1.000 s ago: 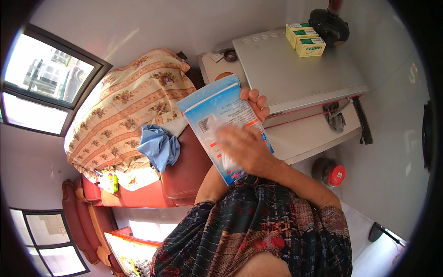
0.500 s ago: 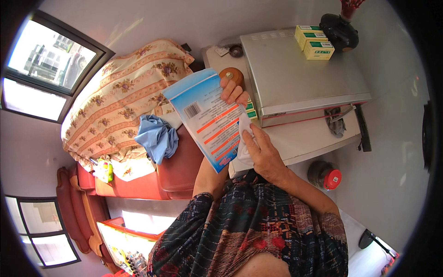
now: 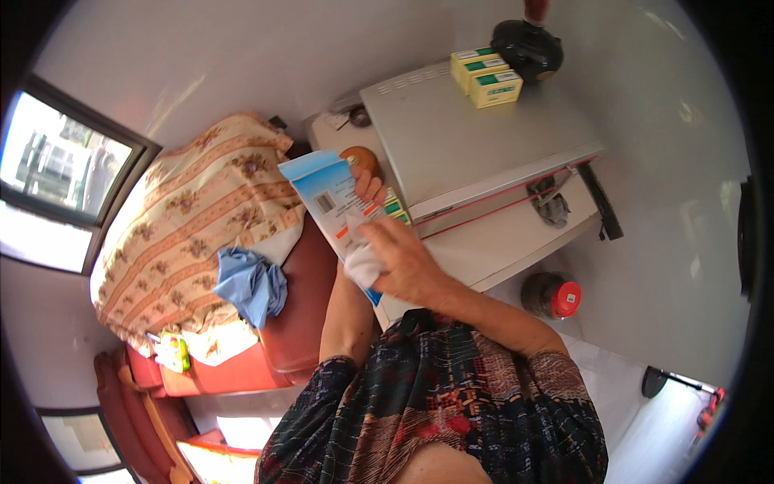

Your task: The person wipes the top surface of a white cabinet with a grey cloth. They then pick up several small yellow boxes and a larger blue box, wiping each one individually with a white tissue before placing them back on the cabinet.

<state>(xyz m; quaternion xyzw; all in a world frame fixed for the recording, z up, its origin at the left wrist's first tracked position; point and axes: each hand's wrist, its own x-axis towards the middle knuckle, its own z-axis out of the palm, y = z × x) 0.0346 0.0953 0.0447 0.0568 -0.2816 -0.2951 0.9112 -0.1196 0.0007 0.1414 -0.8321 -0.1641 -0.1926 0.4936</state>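
In front of my body I hold up a flat blue and white plastic packet (image 3: 321, 179) with a barcode and orange stripes. My left hand (image 3: 369, 185) grips it from behind, the fingers curled over its right edge. Its palm is hidden by the packet. My right hand (image 3: 409, 264) presses a bunched white cloth (image 3: 364, 269) against the lower part of the printed face, covering most of the stripes. Some blur softens the right fingers. The packet's lower blue corner shows below the cloth.
Ahead to the right, a silver-grey box-shaped appliance (image 3: 476, 137) stands on a white table (image 3: 492, 250), bearing yellow-green cartons (image 3: 496, 89) and a black vase (image 3: 528, 52). A blue cloth (image 3: 251, 284) lies on the red sofa (image 3: 310, 310) at left. A red-lidded jar (image 3: 564, 298) stands beside the table.
My right hand has moved left with the white cloth, from the packet's right edge onto its printed face. The packet sits further left and lower in view, and the whole view has shifted.
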